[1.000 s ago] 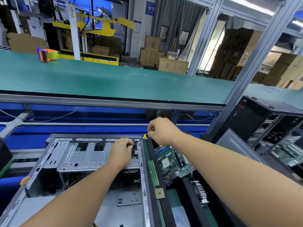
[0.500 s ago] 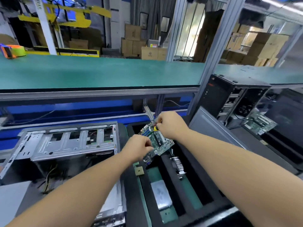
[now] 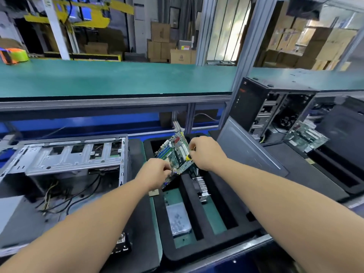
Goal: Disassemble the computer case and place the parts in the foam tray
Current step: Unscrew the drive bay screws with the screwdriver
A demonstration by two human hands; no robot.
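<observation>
Head view: both hands, left hand [image 3: 157, 171] and right hand [image 3: 206, 152], grip the motherboard [image 3: 175, 154] tilted above the foam tray [image 3: 222, 196], which already holds parts; the case [image 3: 74, 154] looks mostly stripped, cables remaining.

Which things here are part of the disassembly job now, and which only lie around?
Part of the job:
- motherboard, held by left hand and right hand
- foam tray under it
- open computer case
- heatsink in a tray slot

Only lying around:
- tape dispenser on the green shelf
- cardboard boxes behind
- second black case, right
</observation>
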